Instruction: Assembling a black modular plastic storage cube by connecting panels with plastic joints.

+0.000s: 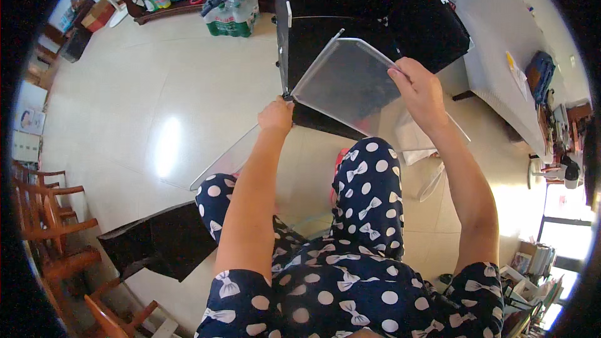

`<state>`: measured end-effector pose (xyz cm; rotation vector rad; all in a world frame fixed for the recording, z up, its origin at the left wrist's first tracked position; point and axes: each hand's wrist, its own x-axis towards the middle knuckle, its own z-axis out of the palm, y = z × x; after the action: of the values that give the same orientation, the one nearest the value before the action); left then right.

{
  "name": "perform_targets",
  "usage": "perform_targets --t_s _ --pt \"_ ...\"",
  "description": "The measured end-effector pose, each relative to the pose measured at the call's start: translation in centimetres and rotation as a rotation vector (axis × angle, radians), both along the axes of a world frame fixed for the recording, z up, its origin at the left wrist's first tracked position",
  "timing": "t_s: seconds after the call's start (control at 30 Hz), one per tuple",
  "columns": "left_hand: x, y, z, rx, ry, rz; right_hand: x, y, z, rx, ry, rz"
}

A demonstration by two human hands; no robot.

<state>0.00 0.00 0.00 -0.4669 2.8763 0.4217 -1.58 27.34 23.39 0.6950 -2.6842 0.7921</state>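
Two bare hands at the near side of a black panelled box [432,22] on the pale floor [125,94]. Pinching the upper right corner of a clear panel [347,75] with the right hand [421,91], thumb and fingers narrow; panel tilted at the box's near side, lower left corner close to a black connector [287,96]. Curling the left hand [276,116] at that connector, at the box's near left corner; cannot tell the exact grip beneath the fingers. Toward the floor's left edge, a black sheet [159,241] beside wooden chairs [56,231]; near its far edge, a bottle pack [231,22].
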Motion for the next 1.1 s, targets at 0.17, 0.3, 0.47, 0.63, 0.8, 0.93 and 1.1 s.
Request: perform_targets --t_s 0.17,0.3,0.47,0.63,0.8,0.93,1.1 --pt "0.9 -1.6 -4.4 -0.081 0.173 -0.118 -1.7 -2.4 1.9 0.154 0.204 0.185" --pt "1.2 -1.4 -2.7 -0.064 0.13 -0.107 -4.1 0.6 0.8 0.128 -0.039 0.096" --pt "0.2 -1.8 -3.0 -0.05 0.174 -0.128 -4.5 0.1 0.5 0.105 -0.092 0.032" --pt "0.4 -0.9 -2.5 0.011 0.219 -0.096 -5.1 -4.6 1.7 0.13 -0.023 0.226" --pt "0.5 -0.2 -0.2 0.09 0.252 -0.022 -6.8 -6.6 1.4 -0.046 -0.256 0.363" --pt "-0.8 -0.1 -1.5 0.215 0.368 -0.029 -6.4 -9.4 3.5 0.191 -0.199 0.397" --pt "-1.0 -0.2 -2.5 0.132 0.358 -0.077 -5.9 -13.4 4.8 0.356 -0.045 0.482"
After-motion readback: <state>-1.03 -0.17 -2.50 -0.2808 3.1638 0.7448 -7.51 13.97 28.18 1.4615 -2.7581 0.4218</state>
